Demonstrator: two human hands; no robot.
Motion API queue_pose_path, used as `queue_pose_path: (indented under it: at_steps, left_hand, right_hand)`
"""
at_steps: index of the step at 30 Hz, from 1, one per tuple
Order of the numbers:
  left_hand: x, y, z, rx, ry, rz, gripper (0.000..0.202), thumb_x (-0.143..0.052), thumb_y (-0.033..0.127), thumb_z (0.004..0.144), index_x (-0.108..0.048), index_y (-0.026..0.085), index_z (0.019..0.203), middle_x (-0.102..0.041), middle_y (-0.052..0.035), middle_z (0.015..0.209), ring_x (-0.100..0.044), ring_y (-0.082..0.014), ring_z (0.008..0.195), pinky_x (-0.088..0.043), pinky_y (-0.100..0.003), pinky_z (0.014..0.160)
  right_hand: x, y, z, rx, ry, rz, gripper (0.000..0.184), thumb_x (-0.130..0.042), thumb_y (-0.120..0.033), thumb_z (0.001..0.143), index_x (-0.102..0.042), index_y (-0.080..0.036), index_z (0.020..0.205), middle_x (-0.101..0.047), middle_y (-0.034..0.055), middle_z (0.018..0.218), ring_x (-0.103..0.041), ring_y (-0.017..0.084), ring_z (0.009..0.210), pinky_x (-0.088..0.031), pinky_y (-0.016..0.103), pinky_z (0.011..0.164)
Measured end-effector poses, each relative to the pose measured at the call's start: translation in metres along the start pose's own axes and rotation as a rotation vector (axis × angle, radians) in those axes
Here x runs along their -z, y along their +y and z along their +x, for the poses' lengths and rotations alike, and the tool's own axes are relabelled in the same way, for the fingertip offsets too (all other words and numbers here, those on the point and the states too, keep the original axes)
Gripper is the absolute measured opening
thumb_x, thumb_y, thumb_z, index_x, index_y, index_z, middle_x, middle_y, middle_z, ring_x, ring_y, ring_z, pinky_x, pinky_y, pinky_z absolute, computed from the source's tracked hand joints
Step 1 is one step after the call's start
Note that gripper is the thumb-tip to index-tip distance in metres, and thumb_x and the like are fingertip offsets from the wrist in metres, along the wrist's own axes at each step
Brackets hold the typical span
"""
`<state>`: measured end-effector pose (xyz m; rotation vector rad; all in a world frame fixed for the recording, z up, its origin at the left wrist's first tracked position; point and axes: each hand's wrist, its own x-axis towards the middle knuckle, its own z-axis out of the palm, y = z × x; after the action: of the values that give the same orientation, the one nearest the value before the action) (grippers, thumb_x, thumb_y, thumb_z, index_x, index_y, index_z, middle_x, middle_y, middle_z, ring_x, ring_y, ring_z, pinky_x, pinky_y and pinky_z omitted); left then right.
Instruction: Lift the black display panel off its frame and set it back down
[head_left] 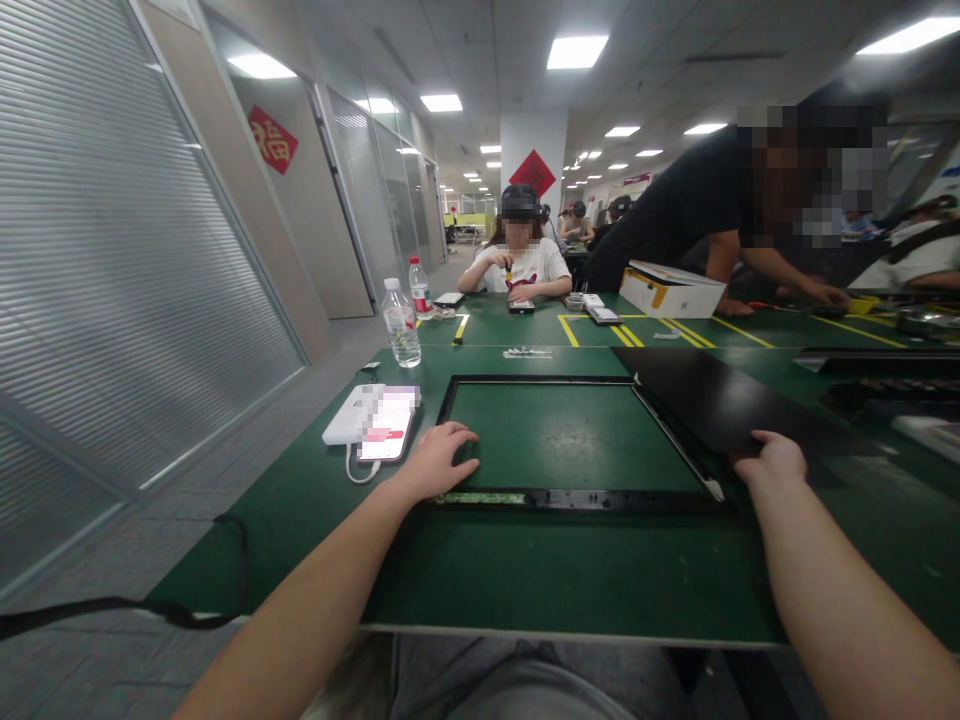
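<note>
A thin black rectangular frame [600, 500] lies flat on the green table, with a strip of green circuit board [487, 497] along its near left bar. My left hand [441, 462] rests over the frame's left side, fingers apart and pointing inward; the bar beneath it is hidden. To the right, my right hand [774, 462] pinches the near edge of a flat, dark glossy panel [697, 400]. This panel sits beside the frame and overlaps its right side near the far corner. White bits [714, 490] show at the frame's right corners.
Left of the frame are a phone [388, 425] cabled to a white power bank [352, 415] and two water bottles [403, 325]. A person [525, 265] works across the table; another [697, 200] leans over at right, by a white box [670, 290]. Small metal pieces [527, 352] lie beyond the frame.
</note>
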<state>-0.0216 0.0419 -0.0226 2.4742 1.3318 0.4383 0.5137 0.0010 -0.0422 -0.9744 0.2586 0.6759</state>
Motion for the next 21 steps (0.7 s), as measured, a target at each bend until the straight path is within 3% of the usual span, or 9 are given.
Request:
queue_pose_path:
  at_steps: [10,21]
  left_hand:
    - [0.0030,0.0019,-0.0018,-0.004,-0.001,-0.021,0.043,-0.065,0.042,0.093,-0.070,0.022,0.131,-0.064,-0.0137,0.143,-0.058,-0.0352,0.136,-0.045,-0.054,0.118]
    - [0.0023,0.0071,-0.0018,-0.001,-0.020,0.043,0.043,-0.061,0.042,0.095,-0.070,0.021,0.131,-0.063,-0.0148,0.144,-0.058,-0.0354,0.136,-0.044,-0.054,0.118]
  right_hand:
    - [-0.0032,-0.0013,-0.0068,-0.007,0.048,-0.090,0.036,-0.053,0.009,0.062,-0.055,-0.019,0.084,-0.070,0.0009,0.098,-0.069,0.013,0.079,-0.064,0.028,0.072]
    - [-0.0039,-0.0024,-0.0051,-0.041,0.032,-0.113,0.036,-0.050,0.010,0.065,-0.056,-0.018,0.086,-0.070,0.0015,0.102,-0.069,0.011,0.078,-0.062,0.025,0.068]
